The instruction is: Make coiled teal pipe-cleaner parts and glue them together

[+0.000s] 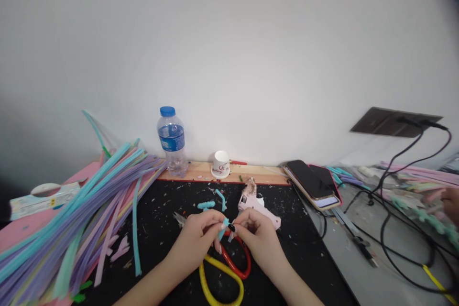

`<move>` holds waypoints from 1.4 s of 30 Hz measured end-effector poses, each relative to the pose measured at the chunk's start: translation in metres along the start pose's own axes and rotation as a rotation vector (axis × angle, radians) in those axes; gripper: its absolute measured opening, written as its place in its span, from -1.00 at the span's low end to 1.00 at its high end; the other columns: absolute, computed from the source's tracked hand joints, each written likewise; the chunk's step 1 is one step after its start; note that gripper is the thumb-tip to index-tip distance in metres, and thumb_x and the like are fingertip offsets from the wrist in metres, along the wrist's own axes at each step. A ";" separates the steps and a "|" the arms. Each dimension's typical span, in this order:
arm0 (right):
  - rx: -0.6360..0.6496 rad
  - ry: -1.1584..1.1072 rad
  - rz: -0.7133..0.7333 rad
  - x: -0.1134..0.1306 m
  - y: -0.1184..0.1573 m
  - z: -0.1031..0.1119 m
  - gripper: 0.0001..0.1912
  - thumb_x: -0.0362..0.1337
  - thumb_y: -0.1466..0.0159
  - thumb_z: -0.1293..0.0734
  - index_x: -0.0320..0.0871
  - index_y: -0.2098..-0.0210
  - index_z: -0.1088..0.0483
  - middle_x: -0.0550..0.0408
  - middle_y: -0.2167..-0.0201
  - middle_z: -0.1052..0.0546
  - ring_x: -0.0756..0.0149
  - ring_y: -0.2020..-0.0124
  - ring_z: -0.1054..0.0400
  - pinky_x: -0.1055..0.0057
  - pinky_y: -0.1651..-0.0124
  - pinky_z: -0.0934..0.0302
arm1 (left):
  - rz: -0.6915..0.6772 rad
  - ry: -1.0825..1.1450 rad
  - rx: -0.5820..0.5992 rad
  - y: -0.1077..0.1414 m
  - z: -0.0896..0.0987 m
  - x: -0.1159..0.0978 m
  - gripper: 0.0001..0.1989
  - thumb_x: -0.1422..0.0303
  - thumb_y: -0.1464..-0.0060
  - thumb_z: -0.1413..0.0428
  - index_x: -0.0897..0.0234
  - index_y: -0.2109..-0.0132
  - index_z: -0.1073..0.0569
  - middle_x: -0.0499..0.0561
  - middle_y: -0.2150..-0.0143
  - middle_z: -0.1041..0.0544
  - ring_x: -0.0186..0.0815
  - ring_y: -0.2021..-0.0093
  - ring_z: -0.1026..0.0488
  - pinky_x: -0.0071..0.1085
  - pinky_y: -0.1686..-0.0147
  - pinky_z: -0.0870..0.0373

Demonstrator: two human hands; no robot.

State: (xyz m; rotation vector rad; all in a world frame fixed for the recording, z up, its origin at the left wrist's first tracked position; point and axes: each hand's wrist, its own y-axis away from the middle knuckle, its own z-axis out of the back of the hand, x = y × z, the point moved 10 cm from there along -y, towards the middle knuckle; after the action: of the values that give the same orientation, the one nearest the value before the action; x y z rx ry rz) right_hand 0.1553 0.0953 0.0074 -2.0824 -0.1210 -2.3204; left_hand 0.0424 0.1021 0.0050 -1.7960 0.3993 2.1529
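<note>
My left hand (204,234) is closed in a pinch around a short piece of light-blue pipe cleaner (222,233). Meeting it from the other side, my right hand (256,236) pinches at the piece's end, where a small dark spot and a pale strip show; I cannot make out exactly what its fingers grip. Below both hands lie scissors with yellow and red handles (241,291), their blades partly hidden by my left hand. A coiled blue pipe cleaner (205,205) and a bent blue piece (221,199) rest just beyond. Behind my right hand is a pink glue gun (261,208).
Many pastel pipe cleaners (96,201) cover the left side. A plastic bottle (172,141) and an upturned paper cup (221,165) stand by the wall. Phones (310,179) and black cables (387,248) lie rightward. Another person's hand (451,201) appears at the right edge.
</note>
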 end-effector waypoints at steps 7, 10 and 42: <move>0.008 0.022 -0.015 0.001 -0.004 0.004 -0.94 -0.44 -0.04 -0.31 -0.20 0.53 -0.35 0.19 0.66 -0.41 0.42 0.62 -0.24 0.52 0.54 -0.07 | 0.019 0.050 0.047 0.000 -0.004 0.003 -0.87 0.43 -0.06 0.03 0.31 0.35 -0.41 -0.09 0.47 -0.51 -0.43 0.62 -0.40 -0.51 0.54 -0.32; -0.006 0.054 -0.009 -0.001 -0.004 0.007 -0.94 -0.44 -0.03 -0.30 -0.20 0.54 -0.35 0.20 0.66 -0.39 0.43 0.62 -0.22 0.52 0.54 -0.05 | 0.043 0.081 0.059 -0.002 -0.005 0.006 -0.89 0.43 -0.05 0.00 0.32 0.33 -0.41 -0.08 0.49 -0.50 -0.41 0.61 -0.42 -0.50 0.54 -0.33; -0.007 0.329 0.140 0.018 0.000 0.007 -0.86 -0.42 -0.10 -0.25 -0.18 0.56 -0.38 0.18 0.64 -0.38 0.40 0.58 -0.21 0.50 0.50 -0.08 | 0.091 0.152 0.048 -0.003 0.001 0.004 -0.73 0.26 -0.13 0.07 0.34 0.30 -0.43 -0.11 0.65 -0.43 -0.40 0.65 -0.39 -0.52 0.60 -0.24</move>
State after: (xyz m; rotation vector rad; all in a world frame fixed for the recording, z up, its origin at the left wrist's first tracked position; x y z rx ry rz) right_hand 0.1599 0.0967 0.0260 -1.6215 0.0380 -2.5336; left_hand 0.0419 0.1050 0.0014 -1.9564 0.5742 2.0525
